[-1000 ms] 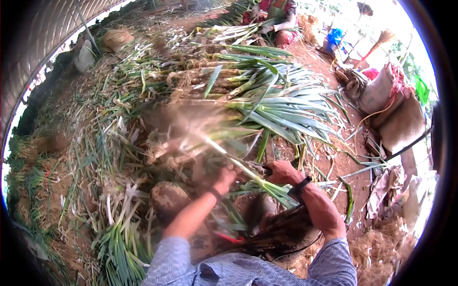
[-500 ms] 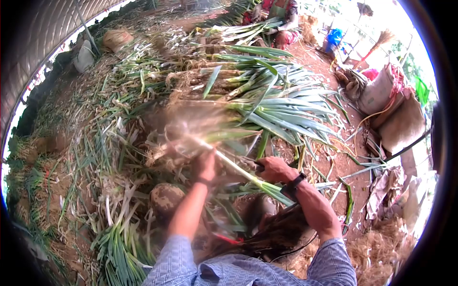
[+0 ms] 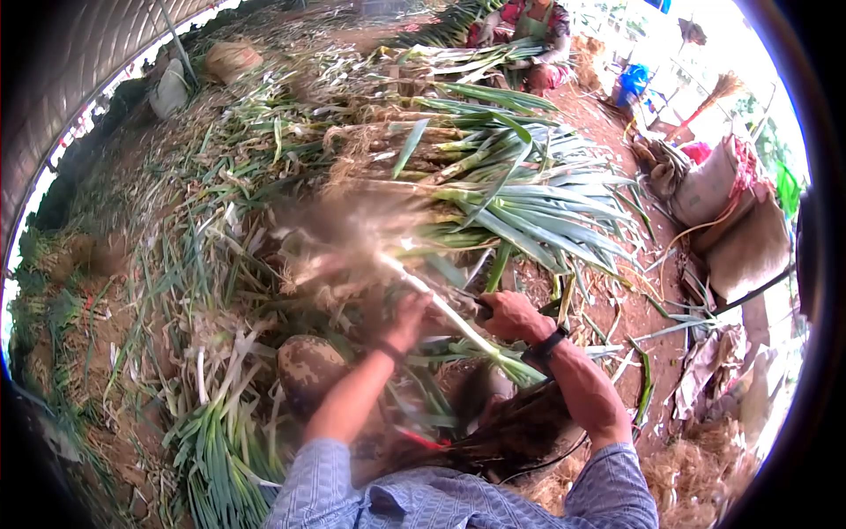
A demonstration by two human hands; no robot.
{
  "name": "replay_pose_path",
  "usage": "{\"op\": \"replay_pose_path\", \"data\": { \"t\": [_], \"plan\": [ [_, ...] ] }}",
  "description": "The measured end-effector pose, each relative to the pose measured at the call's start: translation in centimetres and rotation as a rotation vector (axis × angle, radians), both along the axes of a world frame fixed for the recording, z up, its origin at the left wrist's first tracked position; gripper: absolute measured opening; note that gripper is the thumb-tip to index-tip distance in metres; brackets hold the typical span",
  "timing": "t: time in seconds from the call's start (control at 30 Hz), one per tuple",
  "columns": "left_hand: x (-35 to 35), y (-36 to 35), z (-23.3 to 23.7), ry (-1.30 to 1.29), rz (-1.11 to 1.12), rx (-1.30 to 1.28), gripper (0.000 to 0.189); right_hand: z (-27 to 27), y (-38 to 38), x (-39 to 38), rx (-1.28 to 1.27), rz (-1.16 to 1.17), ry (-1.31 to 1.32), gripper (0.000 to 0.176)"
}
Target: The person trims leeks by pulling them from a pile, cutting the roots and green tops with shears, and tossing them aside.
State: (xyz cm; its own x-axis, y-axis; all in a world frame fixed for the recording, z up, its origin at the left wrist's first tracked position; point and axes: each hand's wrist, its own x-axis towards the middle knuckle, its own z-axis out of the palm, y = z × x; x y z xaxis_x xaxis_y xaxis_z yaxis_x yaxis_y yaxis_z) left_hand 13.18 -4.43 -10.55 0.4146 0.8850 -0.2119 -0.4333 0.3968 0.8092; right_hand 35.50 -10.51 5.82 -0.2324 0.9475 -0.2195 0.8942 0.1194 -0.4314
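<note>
A long green onion [image 3: 454, 319] with a white stalk slants across the middle, its root end up left and its green leaves down right. My left hand [image 3: 409, 317] is beside the stalk, its fingers smeared by motion. My right hand [image 3: 511, 316] is closed round a dark handle [image 3: 480, 307] just right of the stalk; the rest of that tool is hard to make out. Blurred roots and dust hang above my left hand. Beyond lies a big pile of green onions [image 3: 529, 198], roots to the left.
Trimmed green onions [image 3: 220, 450] lie at the lower left. Scraps [image 3: 211, 176] cover the ground to the left. A co-worker [image 3: 533, 35] sits at the top. Sacks [image 3: 749, 238] stand at the right, and a heap of roots [image 3: 705, 463] lies at the lower right.
My left hand has moved right and slightly down, closer to my right hand. The view has shifted slightly. My right hand still holds the dark handle.
</note>
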Motion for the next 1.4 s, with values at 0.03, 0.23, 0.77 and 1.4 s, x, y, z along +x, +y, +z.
{"op": "replay_pose_path", "data": {
  "t": [0.03,0.23,0.77,1.4],
  "plan": [
    [-0.4,0.0,-0.4,0.019,-0.013,0.052,0.022,-0.1,0.0,0.1,-0.002,-0.006,0.001,0.023],
    [-1.2,-1.0,0.2,0.029,0.057,-0.024,0.027,-1.0,-0.4,0.4,-0.049,0.005,-0.053,0.022],
    [-1.2,-1.8,1.4,0.002,0.021,-0.115,0.019,-0.2,1.5,-2.2,0.019,0.037,-0.097,0.019],
    [-4.5,-2.5,1.3,0.041,0.096,-0.151,0.026,0.2,0.8,-3.3,0.083,0.113,0.026,0.026]
  ]
}}
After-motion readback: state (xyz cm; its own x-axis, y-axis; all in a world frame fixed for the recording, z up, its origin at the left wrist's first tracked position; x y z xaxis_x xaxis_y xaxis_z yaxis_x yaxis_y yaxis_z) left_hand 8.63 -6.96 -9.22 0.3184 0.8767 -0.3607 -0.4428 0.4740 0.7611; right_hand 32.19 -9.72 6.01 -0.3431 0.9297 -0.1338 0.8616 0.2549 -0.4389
